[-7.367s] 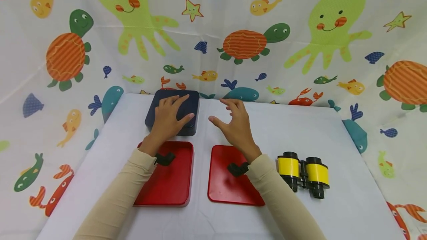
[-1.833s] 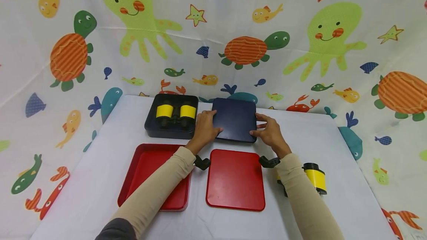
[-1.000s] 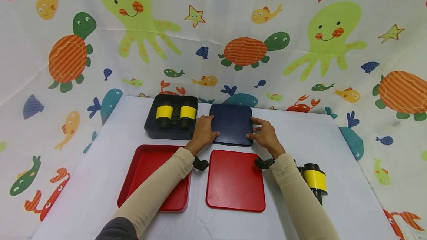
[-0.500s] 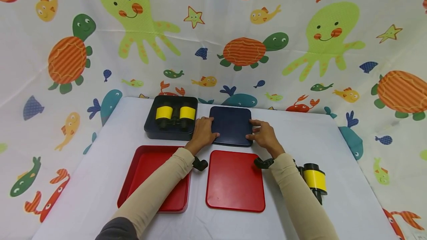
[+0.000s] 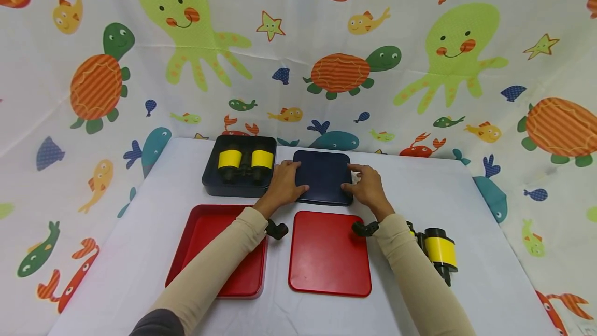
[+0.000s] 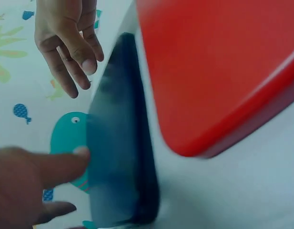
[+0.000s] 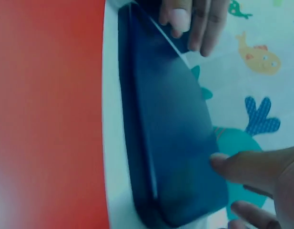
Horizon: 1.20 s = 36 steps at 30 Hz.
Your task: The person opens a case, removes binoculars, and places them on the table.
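A dark blue square lid (image 5: 323, 176) lies flat on the white table, right of the dark box (image 5: 223, 190) whose inside holds yellow and black binoculars (image 5: 263, 159). My left hand (image 5: 281, 185) is at the lid's left edge, thumb over the near corner. At the right edge is my right hand (image 5: 371, 189), its thumb over the lid top. In the left wrist view, the fingers of the right hand (image 6: 68, 45) hang loosely beside the lid (image 6: 120, 143). The right wrist view has the right thumb (image 7: 225, 163) at the lid's edge (image 7: 177, 138).
Nearer me are an open red box (image 5: 219, 268) on the left, partly under my left sleeve, and a flat red lid (image 5: 330, 261) in the middle. More binoculars (image 5: 440, 250) lie at right, partly hidden by my right sleeve. A sea-animal curtain (image 5: 298, 30) hangs behind the table.
Earlier the dark lid covered its box; it has since come off to the right, uncovering the binoculars. It then shifted slightly toward me and has stayed put since, my hands still at its sides.
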Each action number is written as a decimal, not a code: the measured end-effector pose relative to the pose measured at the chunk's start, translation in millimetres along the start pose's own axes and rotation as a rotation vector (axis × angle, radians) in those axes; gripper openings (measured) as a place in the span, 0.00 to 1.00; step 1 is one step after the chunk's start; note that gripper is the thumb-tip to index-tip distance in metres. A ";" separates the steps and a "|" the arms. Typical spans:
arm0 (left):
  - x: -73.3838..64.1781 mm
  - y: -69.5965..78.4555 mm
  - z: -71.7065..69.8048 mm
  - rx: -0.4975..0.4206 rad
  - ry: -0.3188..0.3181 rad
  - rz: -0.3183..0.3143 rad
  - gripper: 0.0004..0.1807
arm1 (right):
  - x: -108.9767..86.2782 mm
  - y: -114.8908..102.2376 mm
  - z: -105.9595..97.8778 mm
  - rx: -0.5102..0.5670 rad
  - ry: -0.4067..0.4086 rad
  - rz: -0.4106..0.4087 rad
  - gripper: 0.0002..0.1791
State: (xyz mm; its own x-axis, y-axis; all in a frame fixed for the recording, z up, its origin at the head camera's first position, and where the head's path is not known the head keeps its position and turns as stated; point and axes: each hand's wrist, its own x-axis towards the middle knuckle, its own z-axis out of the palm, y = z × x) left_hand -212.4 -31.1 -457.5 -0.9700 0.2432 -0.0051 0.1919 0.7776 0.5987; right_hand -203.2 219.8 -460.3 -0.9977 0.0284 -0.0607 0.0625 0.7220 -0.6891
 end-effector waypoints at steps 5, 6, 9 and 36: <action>-2.7 -4.7 -16.3 -0.071 -0.040 0.064 0.42 | -0.9 -17.6 1.8 -0.002 0.035 -0.094 0.37; -3.1 -5.9 -20.2 -0.086 -0.044 0.075 0.41 | -0.6 -21.7 2.4 0.006 0.035 -0.109 0.37; -4.2 -10.9 -31.8 -0.126 -0.047 0.106 0.39 | 2.1 -34.9 6.3 0.023 0.029 -0.148 0.37; -19.5 -89.7 -108.9 -0.018 0.146 0.077 0.33 | 26.9 -119.6 70.8 0.010 -0.087 -0.306 0.38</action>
State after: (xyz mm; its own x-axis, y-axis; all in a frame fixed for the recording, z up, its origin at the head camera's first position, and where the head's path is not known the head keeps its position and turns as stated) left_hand -227.0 -168.8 -423.8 -0.9642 0.2137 0.1569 0.2649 0.7491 0.6072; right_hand -235.8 85.2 -430.7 -0.9645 -0.2487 0.0889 -0.2393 0.6807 -0.6923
